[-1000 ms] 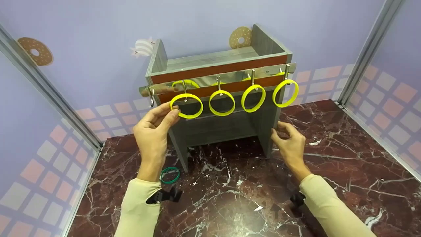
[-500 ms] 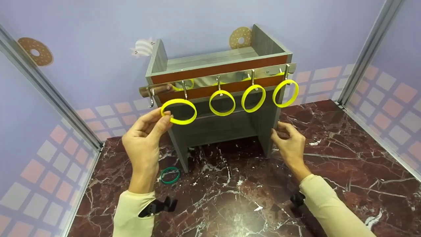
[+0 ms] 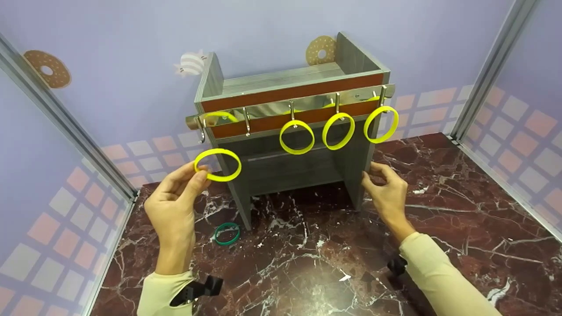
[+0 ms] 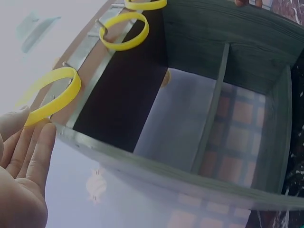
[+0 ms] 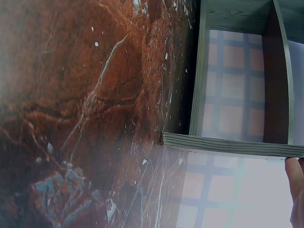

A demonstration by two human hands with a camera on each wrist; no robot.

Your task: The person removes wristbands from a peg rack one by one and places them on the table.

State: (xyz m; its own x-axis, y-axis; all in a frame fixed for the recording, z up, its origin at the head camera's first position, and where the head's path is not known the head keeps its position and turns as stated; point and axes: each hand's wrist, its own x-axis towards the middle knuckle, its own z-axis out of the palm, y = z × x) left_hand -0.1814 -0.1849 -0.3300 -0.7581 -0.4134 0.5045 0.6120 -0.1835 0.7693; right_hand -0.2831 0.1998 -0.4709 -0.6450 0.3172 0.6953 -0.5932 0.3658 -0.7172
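Observation:
My left hand pinches a yellow wristband by its near left side, between thumb and fingers. The wristband is in front of the left end of a hook rail, below the hooks. Three more yellow wristbands hang on the hooks to the right, one of them nearest the middle. The two left hooks are bare. My right hand grips the front edge of the right side panel of the grey wooden shelf. In the right wrist view its fingers touch the panel's outer face.
A green wristband lies on the dark red marbled table, by the foot of the shelf's left panel. The shelf stands close to a lilac patterned wall, with walls left and right too.
My left hand has drawn the yellow wristband off the second hook from the left, then moved it left and down. My right hand has stayed in place.

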